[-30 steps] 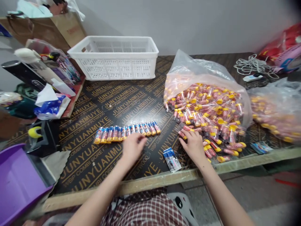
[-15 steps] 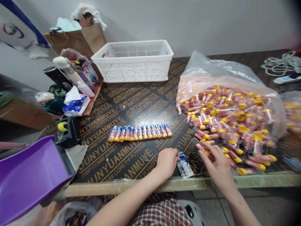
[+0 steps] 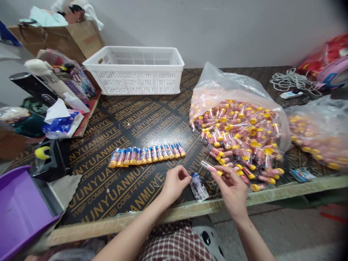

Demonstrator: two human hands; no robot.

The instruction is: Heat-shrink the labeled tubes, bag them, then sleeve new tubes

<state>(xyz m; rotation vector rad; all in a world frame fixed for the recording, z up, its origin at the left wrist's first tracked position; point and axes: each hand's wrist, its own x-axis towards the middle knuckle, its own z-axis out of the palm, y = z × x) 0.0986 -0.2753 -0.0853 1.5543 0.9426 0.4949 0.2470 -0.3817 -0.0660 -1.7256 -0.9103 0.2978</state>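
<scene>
My right hand (image 3: 231, 185) pinches the yellow end of a small clear tube (image 3: 208, 166) with a pinkish-red inside, its clear end tilted up and left. Behind it, many like tubes (image 3: 241, 125) spill from a large clear plastic bag (image 3: 233, 81). My left hand (image 3: 176, 183) has its thumb and forefinger closed together beside the blue top of a small flat packet (image 3: 199, 187). Whether they grip the packet or something tiny is unclear. Left of the hands, several tubes with blue and yellow ends (image 3: 148, 154) lie side by side in a row.
A white plastic basket (image 3: 136, 78) stands at the back. At left are a tape dispenser (image 3: 45, 157), a tissue pack (image 3: 61, 121) and a purple dustpan (image 3: 24, 210). A second bag of tubes (image 3: 320, 130), a blue packet (image 3: 302, 174) and a coiled white cable (image 3: 295, 81) are at right.
My right hand has lifted one tube off the pile and brought it nearer the packet. The left hand stays by the packet. The whole view has swung to the right.
</scene>
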